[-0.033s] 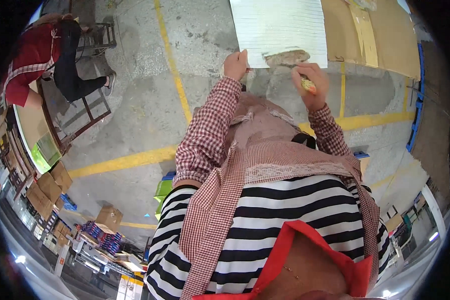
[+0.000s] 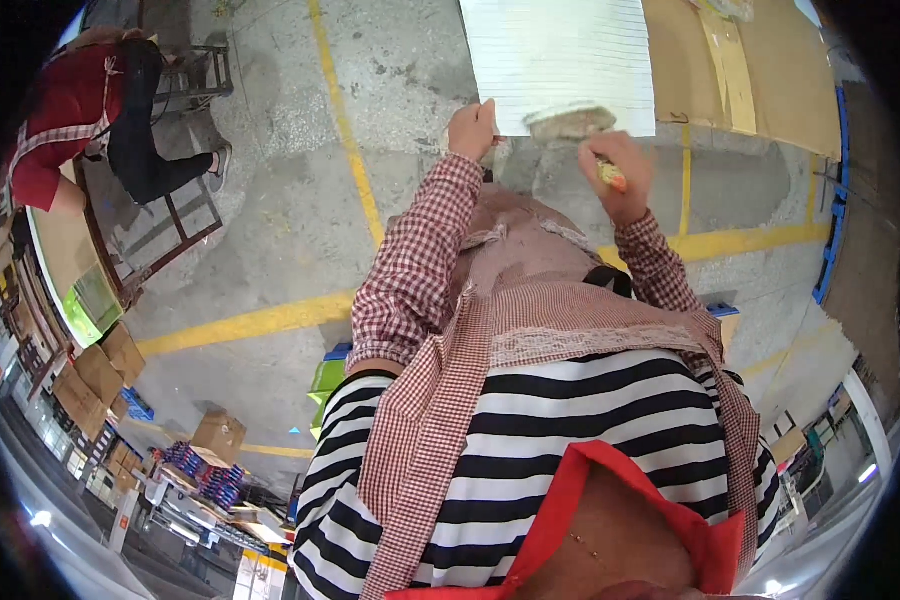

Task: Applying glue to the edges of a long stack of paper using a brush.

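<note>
A white sheet with fine cross lines [image 2: 560, 60] lies at the top of the view. My left hand [image 2: 473, 130] has its fingers closed on the sheet's near left corner. My right hand [image 2: 618, 178] is wrapped round the yellow and orange handle of a wide brush. The brush's greyish bristle head [image 2: 570, 122] lies over the sheet's near edge, a little blurred, and part of the handle is hidden by my fingers.
Brown cardboard [image 2: 760, 75] with a yellowish strip lies right of the sheet. At the far left another person [image 2: 70, 120] in a red top bends over a table. Cardboard boxes [image 2: 218, 438] stand lower left. Yellow lines [image 2: 250, 325] cross the concrete floor.
My right hand has shifted slightly left and toward me, with the brush tilting a little. My left hand stays at the sheet's corner.
</note>
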The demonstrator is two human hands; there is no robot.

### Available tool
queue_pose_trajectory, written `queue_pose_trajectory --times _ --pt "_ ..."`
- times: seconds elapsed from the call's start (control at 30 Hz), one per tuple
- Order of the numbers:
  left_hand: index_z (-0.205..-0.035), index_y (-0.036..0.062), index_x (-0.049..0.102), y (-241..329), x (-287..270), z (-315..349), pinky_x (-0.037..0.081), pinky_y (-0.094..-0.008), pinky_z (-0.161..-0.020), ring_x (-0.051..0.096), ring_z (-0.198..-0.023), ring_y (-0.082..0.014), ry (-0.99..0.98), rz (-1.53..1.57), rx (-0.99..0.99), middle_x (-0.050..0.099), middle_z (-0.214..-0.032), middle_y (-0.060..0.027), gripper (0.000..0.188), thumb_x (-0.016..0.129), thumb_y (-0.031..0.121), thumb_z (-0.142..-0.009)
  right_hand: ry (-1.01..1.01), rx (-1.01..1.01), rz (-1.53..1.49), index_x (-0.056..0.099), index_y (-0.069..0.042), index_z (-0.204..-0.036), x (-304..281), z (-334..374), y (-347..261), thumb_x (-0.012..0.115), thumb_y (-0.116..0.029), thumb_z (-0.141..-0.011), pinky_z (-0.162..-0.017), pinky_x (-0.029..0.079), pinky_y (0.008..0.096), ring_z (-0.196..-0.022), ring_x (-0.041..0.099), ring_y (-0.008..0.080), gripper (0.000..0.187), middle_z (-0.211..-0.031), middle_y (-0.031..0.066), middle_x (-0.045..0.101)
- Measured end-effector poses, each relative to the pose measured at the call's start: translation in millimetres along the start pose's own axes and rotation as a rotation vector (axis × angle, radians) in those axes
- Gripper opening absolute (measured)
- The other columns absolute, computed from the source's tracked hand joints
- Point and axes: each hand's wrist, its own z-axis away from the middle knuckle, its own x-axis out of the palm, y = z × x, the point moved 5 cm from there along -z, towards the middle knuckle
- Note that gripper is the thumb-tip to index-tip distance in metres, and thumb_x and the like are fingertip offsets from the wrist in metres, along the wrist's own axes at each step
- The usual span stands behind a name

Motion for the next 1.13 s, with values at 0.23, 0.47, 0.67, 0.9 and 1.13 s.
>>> queue_pose_trajectory --times 0.23,0.47,0.67,0.9,1.13 --pt "-0.087 -0.0078 0.062 -6.0 -3.2 -2.4 0.050 -0.0286 -0.051 0.061 -0.056 -0.0157 0.016 0.132 -0.054 0.065 -0.075 -0.0141 0.042 0.045 0.030 -0.095 -0.017 0.077 -0.059 0.062 -0.002 -0.076 -14.2 1.3 -12.7 0.071 -0.005 -0.070 -0.059 0.048 0.0306 -0.068 0.061 0.0238 0.012 -0.076 0.0109 0.062" --pt "-0.095 -0.0079 0.062 1.1 1.5 -4.4 0.052 -0.0279 -0.052 0.062 -0.061 -0.0150 -0.029 0.108 -0.089 0.065 -0.081 -0.0119 0.041 0.048 0.031 -0.095 -0.151 0.116 -0.052 0.061 -0.001 -0.076 -8.5 10.9 -4.1 0.067 -0.002 -0.072 -0.063 0.048 0.0289 -0.069 0.060 0.0217 0.007 -0.078 0.0111 0.063" --pt "-0.096 -0.0084 0.061 -5.1 -2.8 -0.5 0.054 -0.0313 -0.057 0.062 -0.066 -0.0193 -0.018 0.150 -0.096 0.064 -0.082 -0.0146 0.043 0.045 0.031 -0.095 0.147 0.215 -0.156 0.061 -0.001 -0.076 -60.9 -14.7 5.4 0.064 -0.003 -0.077 -0.065 0.047 0.0276 -0.068 0.059 0.0168 0.004 -0.076 0.0087 0.063" --pt "-0.086 -0.0062 0.062 -8.6 -0.9 -3.6 0.049 -0.0285 -0.048 0.058 -0.053 -0.0148 -0.043 0.125 -0.079 0.063 -0.070 -0.0116 0.045 0.044 0.033 -0.096 0.310 0.443 -0.217 0.065 0.001 -0.082 -79.4 -60.1 90.3 0.068 -0.009 -0.080 -0.068 0.047 0.0244 -0.075 0.058 0.0091 0.011 -0.081 0.0029 0.065" --pt "-0.080 -0.0037 0.061 -4.6 0.9 -5.1 0.043 -0.0278 -0.043 0.053 -0.045 -0.0131 -0.031 0.061 -0.084 0.060 -0.060 -0.0082 0.043 0.045 0.033 -0.095 0.216 0.412 -0.323 0.068 -0.001 -0.087 -45.4 -105.6 117.9 0.069 -0.013 -0.081 -0.073 0.049 0.0228 -0.079 0.059 0.0079 0.014 -0.085 0.0032 0.067"
